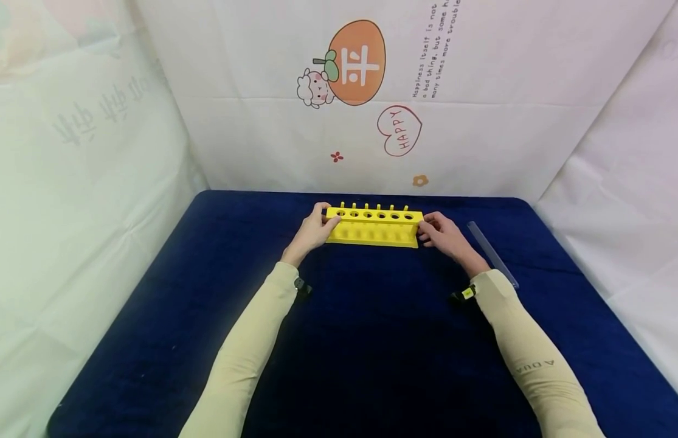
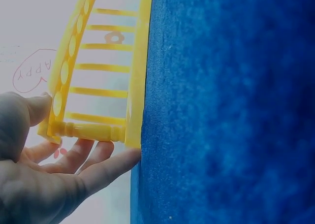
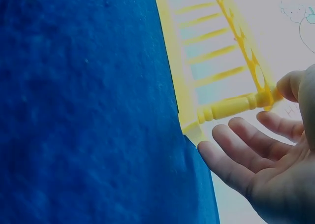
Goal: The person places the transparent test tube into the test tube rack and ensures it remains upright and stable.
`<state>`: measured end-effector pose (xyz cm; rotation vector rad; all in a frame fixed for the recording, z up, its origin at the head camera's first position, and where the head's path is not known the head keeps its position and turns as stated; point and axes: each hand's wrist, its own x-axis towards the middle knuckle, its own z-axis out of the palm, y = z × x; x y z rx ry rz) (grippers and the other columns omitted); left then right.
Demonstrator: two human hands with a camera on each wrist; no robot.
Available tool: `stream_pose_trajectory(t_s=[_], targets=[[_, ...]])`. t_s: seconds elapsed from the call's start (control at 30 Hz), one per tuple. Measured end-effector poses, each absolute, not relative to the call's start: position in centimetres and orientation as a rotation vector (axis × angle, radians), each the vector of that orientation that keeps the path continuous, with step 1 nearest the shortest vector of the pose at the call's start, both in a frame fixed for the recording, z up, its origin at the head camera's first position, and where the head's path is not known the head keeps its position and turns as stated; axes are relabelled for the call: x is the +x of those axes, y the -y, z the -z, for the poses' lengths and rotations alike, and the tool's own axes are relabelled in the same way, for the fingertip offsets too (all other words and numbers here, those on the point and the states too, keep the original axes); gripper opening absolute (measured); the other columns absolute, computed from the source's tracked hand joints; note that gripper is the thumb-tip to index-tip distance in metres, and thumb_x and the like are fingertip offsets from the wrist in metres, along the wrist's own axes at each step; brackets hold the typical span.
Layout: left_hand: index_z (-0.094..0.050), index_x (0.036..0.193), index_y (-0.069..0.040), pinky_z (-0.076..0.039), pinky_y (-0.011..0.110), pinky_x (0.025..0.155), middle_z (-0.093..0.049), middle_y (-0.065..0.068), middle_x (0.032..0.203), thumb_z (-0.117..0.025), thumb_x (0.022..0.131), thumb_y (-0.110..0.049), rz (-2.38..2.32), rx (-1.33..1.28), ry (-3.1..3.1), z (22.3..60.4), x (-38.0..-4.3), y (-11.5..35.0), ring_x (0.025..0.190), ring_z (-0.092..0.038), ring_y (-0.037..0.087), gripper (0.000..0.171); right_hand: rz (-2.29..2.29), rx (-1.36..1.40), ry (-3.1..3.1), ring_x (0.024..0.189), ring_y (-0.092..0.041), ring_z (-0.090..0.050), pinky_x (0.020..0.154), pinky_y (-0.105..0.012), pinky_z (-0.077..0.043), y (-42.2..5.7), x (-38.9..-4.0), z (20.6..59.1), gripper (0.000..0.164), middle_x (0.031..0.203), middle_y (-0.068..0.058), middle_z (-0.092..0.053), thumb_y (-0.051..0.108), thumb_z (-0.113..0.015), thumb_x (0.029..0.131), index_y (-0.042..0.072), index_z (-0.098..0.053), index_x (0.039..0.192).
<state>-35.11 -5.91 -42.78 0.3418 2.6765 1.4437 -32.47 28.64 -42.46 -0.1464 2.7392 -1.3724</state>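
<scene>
A yellow test tube rack (image 1: 374, 216), with a row of round holes along its top plate and upright pegs behind, stands near the far edge of the table. At its left end my left hand (image 1: 315, 228) grips the top plate, thumb on the front corner. In the left wrist view, the fingers (image 2: 74, 155) reach along the end post. My right hand (image 1: 442, 234) holds the opposite end. The right wrist view has the right thumb (image 3: 290, 85) at the top plate's corner and the other fingers spread beside the end post.
A long, narrow clear piece (image 1: 493, 254) lies on the dark blue tablecloth (image 1: 371, 340), just right of the right forearm. Behind the table hangs a white printed curtain (image 1: 251, 121), and more white cloth closes off both sides.
</scene>
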Motion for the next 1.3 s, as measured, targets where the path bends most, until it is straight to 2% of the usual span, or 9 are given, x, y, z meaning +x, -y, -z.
stream_pose_trajectory(t_s=[0.43,0.73,0.93,1.07,1.3], targets=[[-0.028,0.148,-0.02,-0.051,0.035,0.075,-0.06,0.011,0.125,-0.046,0.101,-0.052,-1.411,0.365,-2.697,42.5,-35.3,6.1,0.091,-0.062,0.022,0.06,1.308,-0.242,-2.833,0.107,-0.038,-0.062,0.089,-0.049,-0.054,-30.1,-32.4,41.6,0.042,0.121,-0.028,-0.059,0.036,-0.046,0.104,0.001,-0.051,0.128],[-0.028,0.148,-0.021,-0.053,0.037,0.081,-0.059,0.013,0.13,-0.046,0.101,-0.05,-1.411,0.347,-2.697,42.8,-35.2,5.9,0.102,-0.064,0.023,0.058,1.282,-0.22,-2.848,0.105,-0.038,-0.063,0.088,-0.05,-0.054,-30.7,-31.9,41.0,0.037,0.117,-0.025,-0.06,0.026,-0.049,0.104,-0.003,-0.052,0.127],[-0.029,0.147,-0.02,-0.053,0.037,0.08,-0.06,0.013,0.127,-0.046,0.101,-0.051,-1.41,0.351,-2.702,42.9,-35.2,5.9,0.099,-0.063,0.023,0.058,1.246,-0.173,-2.883,0.109,-0.04,-0.061,0.09,-0.052,-0.053,-31.3,-31.6,40.6,0.038,0.12,-0.023,-0.06,0.03,-0.051,0.103,0.001,-0.051,0.127],[-0.029,0.147,-0.02,-0.053,0.037,0.079,-0.06,0.013,0.126,-0.046,0.101,-0.05,-1.415,0.357,-2.699,42.9,-35.1,6.0,0.097,-0.063,0.023,0.058,1.206,-0.179,-2.942,0.103,-0.038,-0.062,0.087,-0.053,-0.053,-31.7,-31.6,40.5,0.033,0.114,-0.021,-0.061,0.028,-0.052,0.102,0.004,-0.053,0.125],[-0.029,0.147,-0.02,-0.052,0.035,0.076,-0.061,0.012,0.125,-0.047,0.101,-0.05,-1.41,0.368,-2.695,42.8,-35.1,6.0,0.093,-0.063,0.023,0.058,1.094,-0.175,-3.008,0.096,-0.032,-0.064,0.079,-0.044,-0.056,-32.5,-31.6,40.6,0.033,0.116,-0.02,-0.061,0.025,-0.052,0.101,0.004,-0.053,0.127]])
